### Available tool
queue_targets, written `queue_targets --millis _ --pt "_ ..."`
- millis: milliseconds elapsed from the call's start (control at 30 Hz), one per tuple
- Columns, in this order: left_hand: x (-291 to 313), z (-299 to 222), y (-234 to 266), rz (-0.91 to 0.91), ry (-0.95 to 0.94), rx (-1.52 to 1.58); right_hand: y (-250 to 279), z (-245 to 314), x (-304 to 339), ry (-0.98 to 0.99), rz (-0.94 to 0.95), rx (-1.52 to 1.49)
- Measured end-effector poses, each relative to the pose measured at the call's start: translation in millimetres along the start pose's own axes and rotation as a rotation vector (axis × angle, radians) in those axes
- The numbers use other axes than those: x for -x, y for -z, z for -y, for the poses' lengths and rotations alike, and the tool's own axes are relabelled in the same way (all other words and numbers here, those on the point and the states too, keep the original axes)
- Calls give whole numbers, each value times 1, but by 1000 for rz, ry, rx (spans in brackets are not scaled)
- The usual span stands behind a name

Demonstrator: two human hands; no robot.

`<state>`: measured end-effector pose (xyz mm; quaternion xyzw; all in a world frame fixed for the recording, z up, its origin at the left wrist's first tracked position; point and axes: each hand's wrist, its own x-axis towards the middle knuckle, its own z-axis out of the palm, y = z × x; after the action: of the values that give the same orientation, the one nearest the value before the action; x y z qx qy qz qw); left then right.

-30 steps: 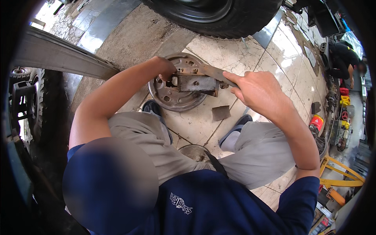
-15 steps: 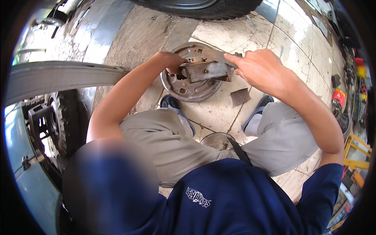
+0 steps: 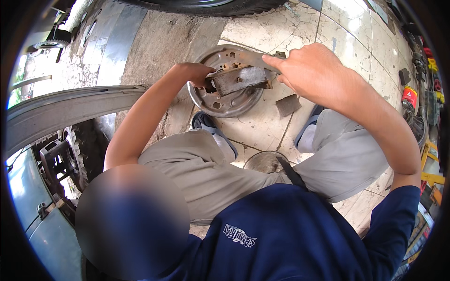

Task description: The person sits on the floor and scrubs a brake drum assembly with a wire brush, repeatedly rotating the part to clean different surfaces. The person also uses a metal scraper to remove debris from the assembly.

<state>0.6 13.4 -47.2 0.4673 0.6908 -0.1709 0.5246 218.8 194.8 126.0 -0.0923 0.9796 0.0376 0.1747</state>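
A curved brake shoe [image 3: 240, 80] with a worn grey face lies tilted across a round, rusty metal backing plate [image 3: 227, 111] on the floor. My left hand [image 3: 194, 74] is closed around the shoe's left end, its fingertips partly hidden. My right hand [image 3: 311, 68] is closed on one end of a flat, grey-brown tool [image 3: 255, 59], which looks like a file and runs along the shoe's far side. Its index finger stretches along the tool. Just right of the plate, a dark square abrasive-looking piece [image 3: 288, 106] lies flat on the tiles.
A large tyre [image 3: 201, 10] lies beyond the plate. On the left are a grey metal beam [image 3: 75, 110] and a blue vehicle panel [image 3: 47, 234]. A red can [image 3: 409, 97], a dark block [image 3: 404, 76] and yellow metal frames [image 3: 432, 178] line the right side.
My right hand has moved slightly left with the tool. The brake shoe is tilted a little more, still in my left hand. The whole view has shifted a little.
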Motion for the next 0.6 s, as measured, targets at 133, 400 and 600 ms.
queue_targets --millis 133,400,600 --pt "-1 15 -11 -121 -30 -105 -15 -1 -17 71 -99 -20" --pt "-6 14 -11 -122 -27 -75 -11 3 -10 48 -56 0" --pt "-3 13 -11 -177 -41 -144 3 0 2 73 -6 77"
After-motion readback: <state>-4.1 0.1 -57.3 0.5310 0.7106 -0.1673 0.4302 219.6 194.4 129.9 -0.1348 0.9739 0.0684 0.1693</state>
